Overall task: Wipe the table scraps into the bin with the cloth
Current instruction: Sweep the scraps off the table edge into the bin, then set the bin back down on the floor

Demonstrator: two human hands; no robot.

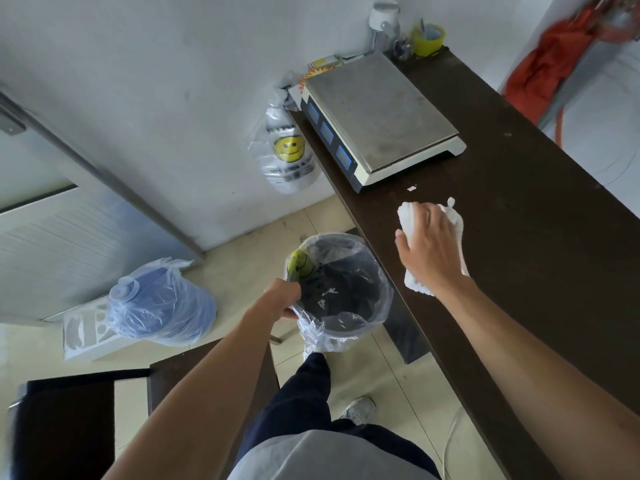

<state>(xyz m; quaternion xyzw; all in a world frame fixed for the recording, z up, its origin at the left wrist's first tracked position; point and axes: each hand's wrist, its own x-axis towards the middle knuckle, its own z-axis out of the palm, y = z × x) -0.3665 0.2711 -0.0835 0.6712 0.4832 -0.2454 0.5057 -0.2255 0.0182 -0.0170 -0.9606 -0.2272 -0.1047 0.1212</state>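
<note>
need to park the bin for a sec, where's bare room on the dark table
Bare room: the dark wooden table near the viewer, below the right hand pressing the white cloth, and the strip right of the grey metal scale. The far end is crowded by the scale and yellow tape roll. A white scrap lies ahead of the cloth.

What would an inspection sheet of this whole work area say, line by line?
Surface: dark table, one white scrap near the scale.
Job's things: white cloth on the table; lined bin held by its edge, paper bits inside.
Clutter: weighing scale, tape roll, hanging smiley bag.
Hands: left hand grips the bin rim; right hand presses the cloth.
Cables: orange hose by the wall.
Surroundings: bagged water jug on a tiled floor.
</note>
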